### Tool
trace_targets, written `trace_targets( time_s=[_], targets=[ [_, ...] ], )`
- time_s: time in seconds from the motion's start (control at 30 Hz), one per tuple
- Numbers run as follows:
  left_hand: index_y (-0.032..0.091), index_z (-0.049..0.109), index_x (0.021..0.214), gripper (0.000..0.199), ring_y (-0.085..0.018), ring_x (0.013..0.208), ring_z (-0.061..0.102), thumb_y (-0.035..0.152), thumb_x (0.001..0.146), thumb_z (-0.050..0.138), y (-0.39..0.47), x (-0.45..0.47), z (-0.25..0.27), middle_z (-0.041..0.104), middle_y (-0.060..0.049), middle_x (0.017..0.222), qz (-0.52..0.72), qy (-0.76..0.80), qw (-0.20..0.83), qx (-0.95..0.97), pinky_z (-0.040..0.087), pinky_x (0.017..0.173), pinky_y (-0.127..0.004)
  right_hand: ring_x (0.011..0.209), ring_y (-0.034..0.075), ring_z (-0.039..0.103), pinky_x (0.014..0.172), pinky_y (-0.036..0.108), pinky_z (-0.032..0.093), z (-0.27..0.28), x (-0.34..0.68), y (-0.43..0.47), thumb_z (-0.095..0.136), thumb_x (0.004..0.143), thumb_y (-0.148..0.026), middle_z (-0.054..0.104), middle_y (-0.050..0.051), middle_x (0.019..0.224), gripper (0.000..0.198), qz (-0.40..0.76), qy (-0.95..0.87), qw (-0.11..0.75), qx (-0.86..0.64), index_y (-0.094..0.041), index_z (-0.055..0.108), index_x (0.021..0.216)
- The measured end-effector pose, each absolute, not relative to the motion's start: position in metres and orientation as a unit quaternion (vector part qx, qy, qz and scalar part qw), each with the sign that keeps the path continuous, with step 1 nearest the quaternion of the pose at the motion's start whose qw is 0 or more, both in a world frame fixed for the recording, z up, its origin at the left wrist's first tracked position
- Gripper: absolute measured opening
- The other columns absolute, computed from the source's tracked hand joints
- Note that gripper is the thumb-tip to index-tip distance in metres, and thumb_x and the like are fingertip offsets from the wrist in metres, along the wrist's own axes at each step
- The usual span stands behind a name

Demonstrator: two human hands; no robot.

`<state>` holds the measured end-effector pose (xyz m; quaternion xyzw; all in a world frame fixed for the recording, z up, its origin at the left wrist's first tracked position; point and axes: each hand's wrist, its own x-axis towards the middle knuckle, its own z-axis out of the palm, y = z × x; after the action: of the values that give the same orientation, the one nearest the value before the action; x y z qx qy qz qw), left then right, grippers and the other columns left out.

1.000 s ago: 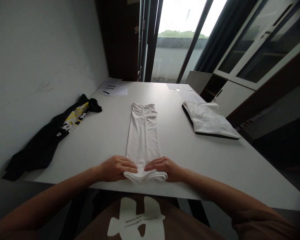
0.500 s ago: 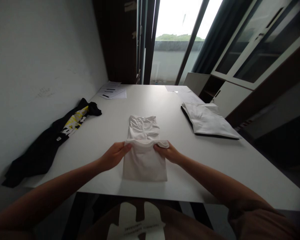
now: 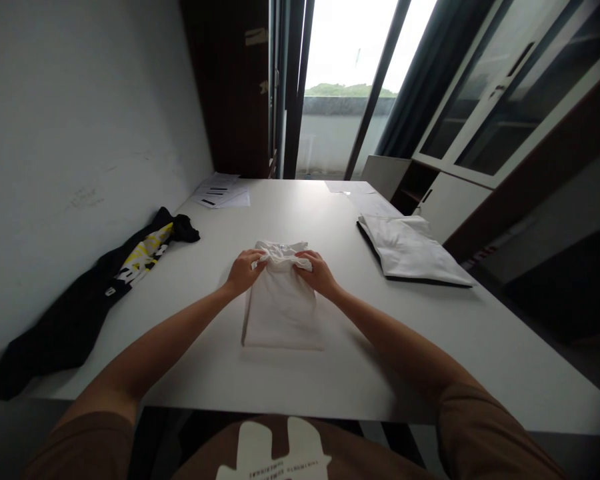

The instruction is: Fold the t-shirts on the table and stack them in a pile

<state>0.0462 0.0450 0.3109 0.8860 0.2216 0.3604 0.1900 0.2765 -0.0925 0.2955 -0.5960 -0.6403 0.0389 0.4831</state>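
Just below the centre of the frame, a folded white garment (image 3: 283, 313) lies on the white table (image 3: 190, 373); at its far end the left hand (image 3: 245, 270) grasps the left side of a turned edge between thumb and fingers, while the right hand (image 3: 319, 273) grasps the right side likewise; a black garment (image 3: 70, 320) lies at the frame's left, and folded white cloth (image 3: 410, 250) at the right

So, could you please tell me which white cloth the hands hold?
The middle cloth, in the left hand and right hand; the white cloth farther right lies untouched.
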Motion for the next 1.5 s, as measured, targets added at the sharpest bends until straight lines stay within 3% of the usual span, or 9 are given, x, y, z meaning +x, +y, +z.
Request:
trace_targets(
  time_s=[0.17,0.33,0.5,0.7,0.83,1.0,1.2,1.5],
  targets=[
    [0.021,0.075,0.109,0.026,-0.022,0.115,0.064,0.039,0.101,0.058,0.051,0.051,0.326,0.073,-0.007,0.121,0.366,0.240,0.222,0.871,0.048,0.106,-0.036,0.119,0.027,0.055,0.106,0.046,0.045,0.311,0.288,-0.081,0.069,0.091,-0.037,0.067,0.008,0.123,0.016,0.005,-0.653,0.501,-0.568,-0.023,0.072,0.098],
    [0.019,0.074,0.106,0.026,-0.023,0.114,0.063,0.039,0.101,0.058,0.079,0.077,0.347,0.072,-0.008,0.121,0.385,0.251,0.169,0.872,0.046,0.105,-0.035,0.132,0.028,0.048,0.112,0.047,0.040,0.327,0.310,-0.047,0.069,0.091,-0.035,0.064,0.009,0.131,0.016,-0.035,-0.648,0.492,-0.580,-0.022,0.073,0.101],
    [0.016,0.076,0.105,0.024,-0.025,0.107,0.066,0.032,0.097,0.060,0.110,0.110,0.325,0.075,-0.011,0.112,0.266,0.393,0.123,0.872,0.048,0.096,-0.032,0.124,0.028,0.052,0.109,0.040,0.042,0.300,0.325,-0.007,0.074,0.086,-0.026,0.067,0.012,0.126,0.029,-0.025,-0.597,0.405,-0.692,-0.017,0.073,0.113],
    [0.019,0.078,0.096,0.019,-0.027,0.106,0.064,0.032,0.091,0.065,0.120,0.124,0.287,0.075,-0.012,0.106,0.241,0.424,0.102,0.867,0.047,0.095,-0.034,0.121,0.026,0.054,0.107,0.036,0.040,0.271,0.325,0.006,0.070,0.092,-0.031,0.070,0.010,0.120,0.021,-0.034,-0.597,0.321,-0.735,-0.018,0.076,0.107],
    [0.019,0.077,0.099,0.026,-0.028,0.114,0.059,0.038,0.096,0.059,0.126,0.128,0.282,0.073,-0.013,0.111,0.256,0.438,0.089,0.857,0.044,0.101,-0.037,0.118,0.025,0.055,0.105,0.034,0.039,0.275,0.330,0.013,0.062,0.100,-0.038,0.071,0.009,0.115,0.024,-0.049,-0.590,0.316,-0.741,-0.020,0.077,0.102],
    [0.019,0.075,0.095,0.024,-0.032,0.121,0.054,0.039,0.095,0.061,0.131,0.129,0.280,0.069,-0.015,0.114,0.271,0.453,0.074,0.846,0.041,0.104,-0.042,0.117,0.026,0.054,0.103,0.036,0.039,0.277,0.335,0.017,0.064,0.098,-0.040,0.071,0.009,0.114,0.024,-0.054,-0.560,0.297,-0.772,-0.021,0.077,0.096],
    [0.021,0.075,0.094,0.021,-0.028,0.113,0.057,0.037,0.095,0.062,0.137,0.128,0.269,0.070,-0.012,0.110,0.272,0.465,0.082,0.838,0.043,0.101,-0.037,0.115,0.025,0.053,0.108,0.038,0.035,0.269,0.339,0.012,0.061,0.098,-0.037,0.070,0.009,0.113,0.022,-0.090,-0.537,0.333,-0.770,-0.020,0.076,0.101],
    [0.020,0.072,0.104,0.024,-0.027,0.116,0.055,0.036,0.100,0.055,0.143,0.133,0.266,0.067,-0.012,0.119,0.295,0.471,0.091,0.826,0.040,0.106,-0.036,0.118,0.028,0.050,0.112,0.042,0.029,0.266,0.342,0.016,0.061,0.098,-0.038,0.069,0.010,0.111,0.022,-0.116,-0.517,0.333,-0.780,-0.020,0.074,0.092]
  ],
)
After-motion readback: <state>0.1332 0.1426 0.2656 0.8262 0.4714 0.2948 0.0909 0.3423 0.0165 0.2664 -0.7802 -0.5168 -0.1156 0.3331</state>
